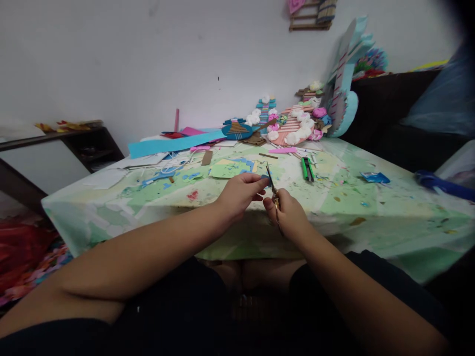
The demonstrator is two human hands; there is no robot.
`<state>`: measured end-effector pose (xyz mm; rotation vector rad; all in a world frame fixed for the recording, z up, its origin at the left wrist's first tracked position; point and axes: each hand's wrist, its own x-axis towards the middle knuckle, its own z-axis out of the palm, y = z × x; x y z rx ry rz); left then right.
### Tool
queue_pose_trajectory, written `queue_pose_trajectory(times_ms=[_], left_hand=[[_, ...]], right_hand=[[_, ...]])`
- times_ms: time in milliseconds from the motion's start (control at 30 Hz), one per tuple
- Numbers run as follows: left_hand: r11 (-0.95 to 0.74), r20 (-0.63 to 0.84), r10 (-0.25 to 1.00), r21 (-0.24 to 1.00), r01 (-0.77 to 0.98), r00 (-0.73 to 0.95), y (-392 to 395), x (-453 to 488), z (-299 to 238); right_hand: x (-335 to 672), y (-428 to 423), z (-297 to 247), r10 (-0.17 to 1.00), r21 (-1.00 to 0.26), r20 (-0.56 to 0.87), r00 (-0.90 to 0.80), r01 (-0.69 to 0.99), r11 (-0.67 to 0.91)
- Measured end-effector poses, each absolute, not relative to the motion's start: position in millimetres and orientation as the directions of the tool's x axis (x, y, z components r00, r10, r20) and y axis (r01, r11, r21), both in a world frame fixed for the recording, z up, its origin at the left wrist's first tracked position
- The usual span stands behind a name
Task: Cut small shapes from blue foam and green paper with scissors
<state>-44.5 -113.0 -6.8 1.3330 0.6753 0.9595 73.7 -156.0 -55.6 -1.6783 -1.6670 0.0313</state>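
My left hand (243, 193) is closed, pinching a small dark blue piece (264, 180), likely paper, between thumb and fingers; most of it is hidden. Wrapped round the handles of a pair of scissors (272, 184) is my right hand (289, 213). The blades point up and away from me, right beside the blue piece; I cannot tell whether they touch it. Both hands are held over the front edge of the table. Just beyond them lie light green and yellow paper sheets (230, 169) with blue scraps around.
A green cutter (308, 169) lies right of my hands, with a blue packet (374, 177) farther right. Paper-craft instruments with white and pink flowers (297, 128) stand along the wall. A long light-blue strip (174, 144) and blue scraps (161, 175) lie on the left. The patterned tablecloth (371, 207) hangs over the edge.
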Motion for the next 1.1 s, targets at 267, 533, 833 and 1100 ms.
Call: queue_pose_trajectory(times_ms=[267,533,833,1100], left_hand=[[-0.011,0.102,0.905,0.976,-0.217,0.413,-110.5,-41.2,-12.9],[-0.06,0.138,0.889,0.98,-0.188,0.437,-115.8,-39.8,-11.0],[-0.078,0.172,0.89,0.97,-0.232,0.422,-118.7,-38.6,-8.3],[0.035,0.143,0.844,0.947,-0.319,0.517,-118.1,-39.6,-8.8]], right_hand=[[72.7,-156.9,-51.8,0.877,-0.472,0.465,0.12,0.872,0.13],[80.0,-160.7,-47.0,0.887,-0.487,0.451,0.102,0.861,0.148],[74.7,-163.5,-49.6,0.87,-0.505,0.479,0.116,0.847,0.165],[72.8,-164.1,-51.4,0.847,-0.51,0.51,0.148,0.845,0.159]])
